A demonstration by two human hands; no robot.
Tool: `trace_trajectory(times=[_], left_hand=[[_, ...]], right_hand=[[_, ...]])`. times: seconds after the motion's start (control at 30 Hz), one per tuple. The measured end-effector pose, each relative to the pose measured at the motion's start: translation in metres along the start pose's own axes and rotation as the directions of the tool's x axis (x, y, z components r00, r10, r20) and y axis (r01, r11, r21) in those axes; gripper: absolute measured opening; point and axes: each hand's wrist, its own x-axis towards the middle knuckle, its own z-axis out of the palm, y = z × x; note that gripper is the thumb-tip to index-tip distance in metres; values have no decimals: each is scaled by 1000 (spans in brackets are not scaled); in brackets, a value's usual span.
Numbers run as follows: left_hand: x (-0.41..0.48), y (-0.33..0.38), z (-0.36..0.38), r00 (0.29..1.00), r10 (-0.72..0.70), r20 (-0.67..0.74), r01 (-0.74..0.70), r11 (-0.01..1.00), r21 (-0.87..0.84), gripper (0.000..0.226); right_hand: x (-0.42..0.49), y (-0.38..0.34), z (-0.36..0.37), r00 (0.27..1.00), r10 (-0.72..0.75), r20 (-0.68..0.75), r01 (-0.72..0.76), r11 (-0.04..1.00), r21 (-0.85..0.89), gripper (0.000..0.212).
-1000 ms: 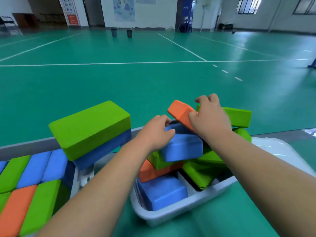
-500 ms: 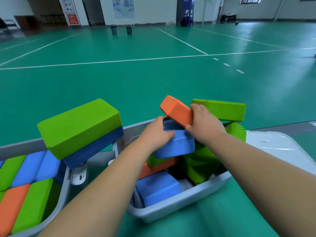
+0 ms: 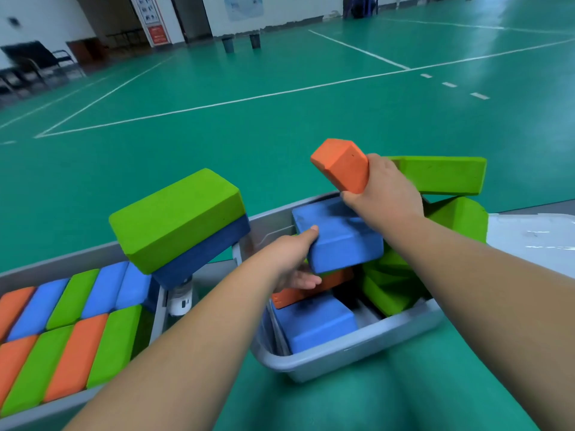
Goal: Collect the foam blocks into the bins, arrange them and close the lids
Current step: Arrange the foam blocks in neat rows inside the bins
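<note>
You are gripping an orange foam block [image 3: 342, 164] in your right hand [image 3: 385, 194], fingers wrapped round its lower end, and it is sticking up tilted above the right-hand bin [image 3: 357, 353], clear of the pile below. Your left hand [image 3: 289, 259] is clasping the near corner of a blue block [image 3: 339, 234], thumb lying on top and fingers curling underneath; that block is sitting at a slant on top of the heap in the same bin. Beneath it a second orange block [image 3: 298, 295] is lying crosswise, and a lower blue block [image 3: 314, 325] is resting against the bin's near wall. Several green blocks [image 3: 389, 290] are jumbled in the bin's right half, with a long green block [image 3: 441, 174] perching on top just behind your right hand. A pale lid [image 3: 535, 237] is lying just beside the bin on its right. To your left, the other bin [image 3: 157, 309] is holding two neat rows of orange, blue and green blocks packed side by side. A large green block [image 3: 177, 219] is sitting on a dark blue block [image 3: 202, 253], the pair tilting over that bin's far right corner. Both bins are standing on the green court floor [image 3: 280, 126] with its white lines.
</note>
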Motion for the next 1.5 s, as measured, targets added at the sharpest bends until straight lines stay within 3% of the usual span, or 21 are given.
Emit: trace_trajectory(times=[0.23, 0.43, 0.53, 0.67, 0.87, 0.97, 1.07, 1.27, 1.5], left_hand=[[8, 1, 0, 998, 15, -53, -27, 970, -243, 40], [-4, 24, -13, 960, 115, -253, -176, 956, -233, 39], [-10, 36, -30, 874, 248, -417, -318, 942, -107, 47], [-20, 53, -58, 709, 440, -551, -454, 883, 121, 53], [-51, 75, -103, 472, 534, -701, -505, 816, 281, 44], [-61, 77, -135, 415, 525, -743, -531, 803, 271, 46], [-71, 75, -164, 443, 450, -775, -571, 808, 142, 55], [-93, 55, -213, 594, 167, -787, -625, 712, -320, 53], [-82, 20, -252, 685, 66, -725, -586, 641, -495, 70]], right_hand=[[-3, -18, -16, 994, -69, -90, 78, 992, 96, 60], [-1, -25, -25, 976, -59, -210, 103, 973, 205, 63], [2, -29, -26, 966, -32, -257, 97, 965, 243, 68], [0, -30, -22, 963, -2, -269, 75, 963, 259, 73], [-4, -43, -11, 963, -36, -267, 109, 958, 266, 73], [-6, -57, -6, 960, -75, -271, 157, 942, 296, 73], [-9, -74, -2, 955, -112, -275, 196, 934, 300, 74], [-10, -108, -6, 926, -155, -346, 275, 902, 332, 75], [-17, -148, 9, 846, -417, -332, 504, 831, 238, 81]])
